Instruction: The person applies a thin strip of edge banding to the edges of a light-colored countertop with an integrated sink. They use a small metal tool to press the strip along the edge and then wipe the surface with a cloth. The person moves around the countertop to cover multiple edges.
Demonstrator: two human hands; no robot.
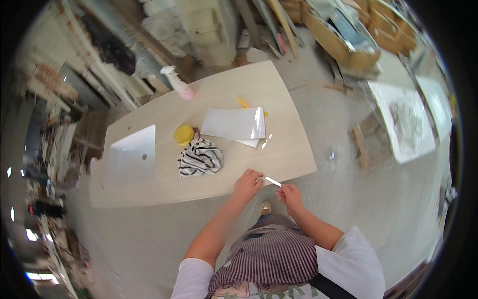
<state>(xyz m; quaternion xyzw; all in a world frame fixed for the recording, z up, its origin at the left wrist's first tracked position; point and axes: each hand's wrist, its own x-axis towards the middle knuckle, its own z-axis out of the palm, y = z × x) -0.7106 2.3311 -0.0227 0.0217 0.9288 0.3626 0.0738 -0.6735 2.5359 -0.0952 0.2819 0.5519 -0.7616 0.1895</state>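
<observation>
Near the front edge of the pale countertop (239, 184), my right hand (290, 196) pinches one end of a small, flat white strip (273, 182). Its other end points toward my left hand (248, 183), whose fingertips are pressed together beside it at the edge. Whatever those left fingers hold, if anything, is too small to name. Left of my hands lies a crumpled black-and-white striped cloth (201, 158). Behind it sits a round tub with a yellow lid (183, 134). Glossy white sheets (234, 123) lie further back, with small white pieces (267, 141) to their right.
A white sink basin (132, 154) is set into the countertop's left side. Toward the back stand a spray bottle with pink liquid (179, 84) and a yellow tool (244, 102) partly under the sheets. Cardboard boxes (343, 45) and a white slab (401, 122) are off to the right.
</observation>
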